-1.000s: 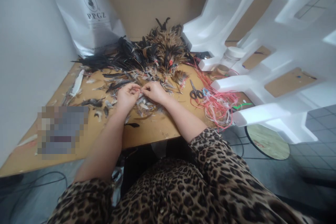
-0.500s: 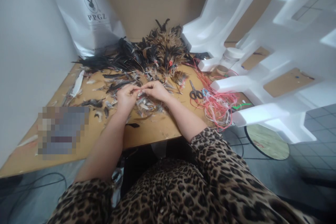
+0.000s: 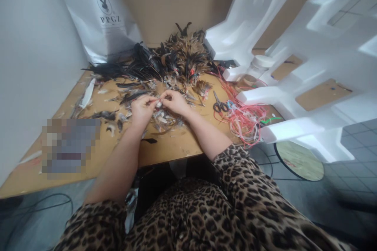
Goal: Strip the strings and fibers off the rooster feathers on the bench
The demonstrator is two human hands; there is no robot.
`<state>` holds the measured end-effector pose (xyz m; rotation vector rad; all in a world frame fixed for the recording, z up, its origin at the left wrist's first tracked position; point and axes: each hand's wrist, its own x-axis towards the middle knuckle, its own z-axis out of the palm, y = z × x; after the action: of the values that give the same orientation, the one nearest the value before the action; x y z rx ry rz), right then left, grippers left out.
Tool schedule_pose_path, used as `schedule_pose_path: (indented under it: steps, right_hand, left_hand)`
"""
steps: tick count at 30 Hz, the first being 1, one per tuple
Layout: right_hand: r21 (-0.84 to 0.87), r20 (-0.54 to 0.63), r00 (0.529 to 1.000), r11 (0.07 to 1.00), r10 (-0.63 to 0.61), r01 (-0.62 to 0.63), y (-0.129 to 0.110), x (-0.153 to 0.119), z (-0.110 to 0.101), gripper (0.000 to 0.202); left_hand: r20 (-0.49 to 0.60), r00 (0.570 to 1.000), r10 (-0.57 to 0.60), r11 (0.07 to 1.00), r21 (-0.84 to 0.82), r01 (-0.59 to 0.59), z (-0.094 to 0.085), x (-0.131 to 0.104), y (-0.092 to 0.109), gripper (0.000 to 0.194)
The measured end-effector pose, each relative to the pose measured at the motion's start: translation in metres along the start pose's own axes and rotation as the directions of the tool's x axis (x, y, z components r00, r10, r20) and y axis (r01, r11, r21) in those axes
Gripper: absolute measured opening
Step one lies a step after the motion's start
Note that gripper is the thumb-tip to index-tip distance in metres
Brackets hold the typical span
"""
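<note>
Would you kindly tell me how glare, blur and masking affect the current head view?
In the head view, glare washes out parts of the white moulded piece at right, and the printed bag has a sheen; also in the head view, the floor tiles look soft, a mosaic patch masks part of the table, and detail between the fingers is too small to make out.

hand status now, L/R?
Left hand: closed in a pinch; anything held is too small to tell.
Right hand: closed in a pinch beside the left; anything held can't be told either.
</note>
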<state>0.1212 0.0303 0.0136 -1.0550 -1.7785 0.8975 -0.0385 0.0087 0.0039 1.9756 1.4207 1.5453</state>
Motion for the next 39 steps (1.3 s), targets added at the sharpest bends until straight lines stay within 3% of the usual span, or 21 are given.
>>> schedule_pose_path:
  steps: [5, 9, 13, 17, 21, 23, 27, 29, 32, 35, 39]
  right_hand:
    - [-0.086, -0.158, 0.987, 0.996, 0.008, -0.022, -0.002, 0.000, -0.005, 0.010]
    - [-0.105, -0.199, 0.980, 0.994, 0.015, -0.037, -0.004, 0.001, -0.006, 0.008]
    - [-0.044, -0.179, 0.984, 0.999, 0.016, -0.024, -0.002, 0.001, -0.004, 0.011]
    - [-0.125, -0.184, 0.977, 0.989, -0.107, 0.085, -0.007, -0.002, -0.003, 0.010]
    - [-0.207, -0.130, 0.955, 0.949, -0.268, 0.238, -0.014, -0.007, -0.001, 0.009]
    - [-0.158, -0.136, 0.952, 0.955, -0.274, 0.252, -0.015, -0.007, 0.000, 0.009]
    - [0.109, -0.332, 0.937, 0.983, -0.104, 0.148, -0.014, -0.002, 0.001, 0.016]
    - [0.269, -0.353, 0.935, 0.960, 0.025, 0.076, -0.013, 0.001, -0.001, 0.022]
    - [0.433, -0.202, 0.970, 0.901, 0.138, -0.038, -0.013, 0.003, -0.002, 0.028]
    - [0.469, -0.071, 0.983, 0.876, 0.169, -0.117, -0.013, 0.001, -0.001, 0.029]
    - [0.454, -0.065, 0.983, 0.882, 0.173, -0.125, -0.011, 0.001, 0.001, 0.028]
  left_hand:
    - [-0.011, 0.989, -0.150, 0.986, -0.070, 0.149, -0.001, 0.000, -0.003, 0.013]
    - [0.059, 0.945, -0.323, 0.920, -0.216, 0.328, 0.002, 0.000, -0.003, 0.013]
    - [0.216, 0.862, -0.458, 0.741, -0.444, 0.504, 0.001, 0.002, 0.008, 0.020]
    - [0.368, 0.779, -0.508, 0.542, -0.566, 0.621, -0.004, 0.004, 0.018, 0.031]
    - [0.416, 0.723, -0.551, 0.474, -0.557, 0.682, -0.005, 0.004, 0.019, 0.027]
    - [0.429, 0.707, -0.562, 0.439, -0.570, 0.694, -0.005, 0.004, 0.016, 0.024]
    - [0.424, 0.719, -0.551, 0.353, -0.662, 0.661, -0.007, 0.006, 0.012, 0.022]
    - [0.419, 0.732, -0.537, 0.329, -0.695, 0.639, -0.008, 0.007, 0.013, 0.022]
    - [0.429, 0.751, -0.503, 0.347, -0.695, 0.630, -0.010, 0.007, 0.016, 0.025]
    - [0.436, 0.756, -0.488, 0.410, -0.650, 0.640, -0.009, 0.005, 0.018, 0.029]
    - [0.435, 0.759, -0.484, 0.477, -0.596, 0.646, -0.006, 0.002, 0.019, 0.034]
